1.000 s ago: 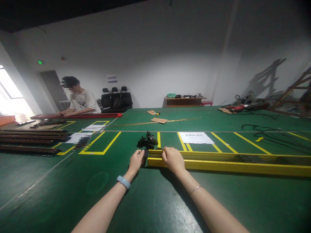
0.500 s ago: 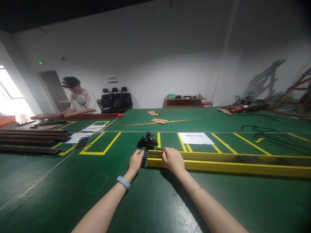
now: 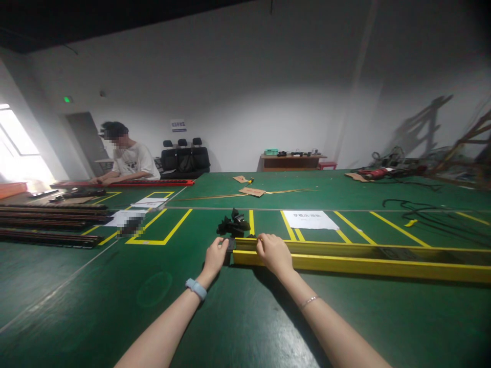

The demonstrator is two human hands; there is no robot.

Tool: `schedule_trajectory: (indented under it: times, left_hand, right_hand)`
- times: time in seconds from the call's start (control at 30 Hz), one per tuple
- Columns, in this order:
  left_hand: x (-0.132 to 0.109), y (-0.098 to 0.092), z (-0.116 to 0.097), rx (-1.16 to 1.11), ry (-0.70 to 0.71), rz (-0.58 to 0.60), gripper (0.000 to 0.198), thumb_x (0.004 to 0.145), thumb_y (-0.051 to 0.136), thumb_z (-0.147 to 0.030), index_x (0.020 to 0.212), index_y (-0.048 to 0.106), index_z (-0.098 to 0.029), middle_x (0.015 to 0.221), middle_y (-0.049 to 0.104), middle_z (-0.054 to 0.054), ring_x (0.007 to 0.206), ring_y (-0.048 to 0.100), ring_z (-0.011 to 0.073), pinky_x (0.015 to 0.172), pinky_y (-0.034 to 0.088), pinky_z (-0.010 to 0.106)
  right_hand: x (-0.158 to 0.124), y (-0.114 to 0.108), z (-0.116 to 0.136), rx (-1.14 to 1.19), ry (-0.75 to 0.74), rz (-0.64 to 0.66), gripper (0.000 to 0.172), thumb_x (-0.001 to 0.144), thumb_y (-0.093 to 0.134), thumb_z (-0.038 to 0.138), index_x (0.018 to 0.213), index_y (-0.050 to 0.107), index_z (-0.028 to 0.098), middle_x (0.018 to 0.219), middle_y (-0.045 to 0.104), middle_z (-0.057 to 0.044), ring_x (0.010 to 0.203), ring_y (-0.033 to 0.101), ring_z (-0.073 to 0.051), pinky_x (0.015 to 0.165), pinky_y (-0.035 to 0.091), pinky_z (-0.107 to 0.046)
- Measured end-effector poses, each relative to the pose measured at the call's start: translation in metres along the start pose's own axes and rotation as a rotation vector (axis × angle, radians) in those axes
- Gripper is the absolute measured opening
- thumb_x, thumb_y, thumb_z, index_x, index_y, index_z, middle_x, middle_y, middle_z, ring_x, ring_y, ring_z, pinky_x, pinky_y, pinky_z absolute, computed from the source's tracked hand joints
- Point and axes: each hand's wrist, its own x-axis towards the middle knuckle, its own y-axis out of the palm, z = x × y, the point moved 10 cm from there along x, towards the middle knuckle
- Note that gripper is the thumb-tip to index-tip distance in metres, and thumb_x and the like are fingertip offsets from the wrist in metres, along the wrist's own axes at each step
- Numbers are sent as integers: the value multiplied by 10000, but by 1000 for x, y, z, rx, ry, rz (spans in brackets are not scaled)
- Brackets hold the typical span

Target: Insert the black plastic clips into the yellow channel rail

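Note:
A long yellow channel rail lies across the green floor, running off to the right. My right hand is closed over its left end, fingers curled on the far wall. My left hand is pinched on a small black end piece pressed against that same end. Just beyond the rail end sits a small heap of black parts.
White paper sheets lie inside yellow floor markings. Dark rails are stacked at the left, where another person sits at a red rail. Black cables trail at right; cardboard pieces lie farther back.

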Motion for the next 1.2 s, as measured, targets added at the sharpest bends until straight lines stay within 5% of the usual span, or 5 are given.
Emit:
schedule_trajectory:
  times: [0.8, 1.2]
  left_hand:
    - [-1, 4, 0, 116, 13, 7, 379, 851, 424, -508, 824, 623, -186, 679, 674, 44, 647, 604, 187, 598, 366, 248]
    - [-3, -4, -4, 25, 47, -30, 432, 865, 407, -481, 893, 704, -168, 881, 725, 94, 806, 634, 232, 703, 433, 297]
  right_hand:
    - [-1, 0, 0, 3, 0, -1, 236, 939, 386, 249, 903, 611, 187, 802, 631, -35, 778, 531, -178, 720, 291, -291]
    - [-1, 0, 0, 18, 7, 16, 241, 940, 378, 251, 908, 608, 187, 807, 635, -34, 765, 528, -175, 710, 290, -295]
